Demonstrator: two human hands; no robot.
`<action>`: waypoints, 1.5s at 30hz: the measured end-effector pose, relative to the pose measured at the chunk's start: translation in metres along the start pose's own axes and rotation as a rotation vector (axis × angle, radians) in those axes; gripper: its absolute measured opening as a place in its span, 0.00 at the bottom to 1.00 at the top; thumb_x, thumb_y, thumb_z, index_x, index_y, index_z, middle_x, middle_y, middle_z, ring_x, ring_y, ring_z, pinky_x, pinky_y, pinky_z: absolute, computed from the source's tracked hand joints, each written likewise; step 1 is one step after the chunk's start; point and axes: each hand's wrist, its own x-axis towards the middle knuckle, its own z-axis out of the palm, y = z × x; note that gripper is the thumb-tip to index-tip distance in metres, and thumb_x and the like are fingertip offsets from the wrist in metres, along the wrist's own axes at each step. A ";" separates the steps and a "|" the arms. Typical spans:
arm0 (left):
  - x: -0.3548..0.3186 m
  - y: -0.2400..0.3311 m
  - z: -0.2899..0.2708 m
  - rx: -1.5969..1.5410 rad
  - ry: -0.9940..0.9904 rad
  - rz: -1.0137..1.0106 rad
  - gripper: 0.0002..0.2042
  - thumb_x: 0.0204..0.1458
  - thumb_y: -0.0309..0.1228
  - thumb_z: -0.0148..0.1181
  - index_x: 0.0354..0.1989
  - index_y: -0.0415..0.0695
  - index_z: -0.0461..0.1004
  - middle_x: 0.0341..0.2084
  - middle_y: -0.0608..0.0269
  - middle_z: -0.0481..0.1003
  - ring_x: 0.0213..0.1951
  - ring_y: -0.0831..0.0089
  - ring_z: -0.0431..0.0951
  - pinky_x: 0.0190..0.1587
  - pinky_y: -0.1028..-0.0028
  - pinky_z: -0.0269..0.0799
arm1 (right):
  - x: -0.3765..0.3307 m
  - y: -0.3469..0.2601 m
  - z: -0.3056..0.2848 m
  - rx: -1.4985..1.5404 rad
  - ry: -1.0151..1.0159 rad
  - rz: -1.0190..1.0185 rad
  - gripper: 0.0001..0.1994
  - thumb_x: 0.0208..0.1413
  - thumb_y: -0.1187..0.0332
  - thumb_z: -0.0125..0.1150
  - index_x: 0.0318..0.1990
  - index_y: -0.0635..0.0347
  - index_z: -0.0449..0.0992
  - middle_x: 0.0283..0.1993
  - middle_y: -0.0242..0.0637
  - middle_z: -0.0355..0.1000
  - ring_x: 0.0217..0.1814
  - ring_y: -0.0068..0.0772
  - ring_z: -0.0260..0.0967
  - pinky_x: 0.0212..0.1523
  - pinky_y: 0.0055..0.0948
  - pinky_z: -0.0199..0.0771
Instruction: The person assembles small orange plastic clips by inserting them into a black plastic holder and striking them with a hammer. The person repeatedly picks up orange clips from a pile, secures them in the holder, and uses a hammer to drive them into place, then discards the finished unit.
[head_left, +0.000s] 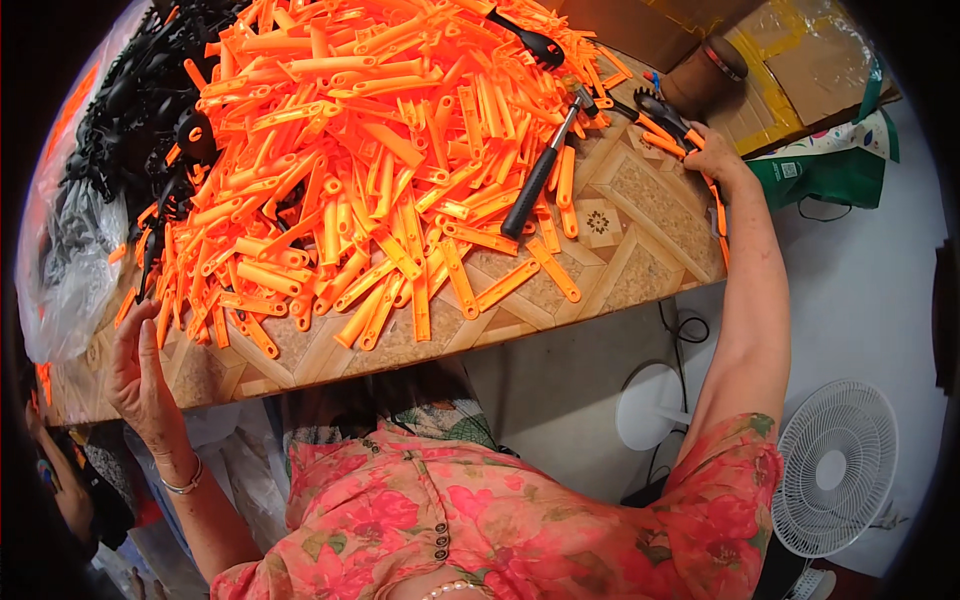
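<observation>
My right hand (pixel 716 158) reaches to the table's right end, its fingers closed around a black pasta server (pixel 655 105) with an orange handle. Other orange-and-black pieces lie against that hand, partly hidden by it. At the table's front left, my left hand (pixel 143 375) is raised with its fingers stretched and apart. Its fingertips are close to a black utensil piece (pixel 150 262); whether they touch, I cannot tell. A great heap of orange plastic handles (pixel 350 160) spreads between my hands. A hammer (pixel 540 170) with a black grip rests on the heap's right side.
Black utensil parts (pixel 130 110) pile up beside a clear plastic bag (pixel 70 290) at the left. Behind my right hand stand a brown wooden block (pixel 706 78) and cardboard boxes (pixel 815 60). A green bag (pixel 825 180) and white fan (pixel 835 468) are at the right. Another person's hand (pixel 70 495) shows lower left.
</observation>
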 end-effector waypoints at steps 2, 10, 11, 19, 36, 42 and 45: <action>0.002 0.005 0.003 0.006 -0.008 0.026 0.11 0.63 0.25 0.53 0.49 0.36 0.77 0.44 0.61 0.78 0.49 0.76 0.76 0.56 0.74 0.69 | 0.007 -0.004 0.005 -0.217 0.066 0.024 0.39 0.37 0.67 0.69 0.64 0.50 0.66 0.59 0.45 0.71 0.61 0.42 0.69 0.60 0.36 0.69; -0.006 0.028 0.007 -0.143 -0.102 0.055 0.10 0.63 0.24 0.53 0.49 0.37 0.77 0.44 0.60 0.78 0.48 0.75 0.76 0.56 0.74 0.69 | 0.006 -0.025 0.009 -0.234 0.141 0.202 0.29 0.40 0.68 0.67 0.57 0.52 0.74 0.55 0.43 0.74 0.59 0.42 0.72 0.57 0.38 0.72; -0.007 0.032 0.007 -0.144 -0.116 0.049 0.10 0.63 0.24 0.53 0.49 0.37 0.77 0.44 0.60 0.78 0.48 0.75 0.77 0.56 0.74 0.69 | 0.002 -0.028 0.010 -0.231 0.159 0.238 0.27 0.40 0.68 0.67 0.54 0.53 0.75 0.54 0.42 0.75 0.57 0.42 0.73 0.55 0.38 0.73; -0.013 0.078 0.032 -0.168 -0.339 0.098 0.07 0.57 0.19 0.54 0.41 0.36 0.77 0.38 0.58 0.79 0.42 0.73 0.78 0.48 0.74 0.70 | -0.011 -0.001 0.003 -0.068 0.304 0.421 0.21 0.39 0.58 0.68 0.40 0.64 0.81 0.39 0.45 0.79 0.43 0.42 0.78 0.44 0.38 0.76; -0.087 0.137 0.135 -1.299 -0.433 -0.402 0.36 0.48 0.37 0.72 0.61 0.39 0.59 0.52 0.64 0.64 0.54 0.75 0.66 0.55 0.72 0.65 | -0.302 -0.305 0.077 0.390 0.423 -0.890 0.14 0.43 0.73 0.65 0.41 0.57 0.74 0.37 0.38 0.74 0.36 0.48 0.74 0.33 0.39 0.73; -0.126 0.068 0.055 -1.423 0.039 -0.689 0.11 0.56 0.38 0.63 0.43 0.49 0.74 0.37 0.73 0.74 0.41 0.83 0.73 0.44 0.76 0.70 | -0.362 -0.390 0.137 0.338 0.147 -1.137 0.19 0.46 0.67 0.66 0.47 0.58 0.72 0.44 0.46 0.73 0.45 0.54 0.73 0.40 0.45 0.72; -0.157 0.021 0.007 -1.305 0.217 -0.825 0.15 0.58 0.44 0.59 0.47 0.48 0.73 0.42 0.67 0.76 0.47 0.74 0.75 0.52 0.70 0.70 | -0.391 -0.433 0.175 0.426 -0.140 -1.297 0.26 0.46 0.64 0.68 0.53 0.61 0.68 0.47 0.49 0.70 0.48 0.55 0.71 0.47 0.46 0.72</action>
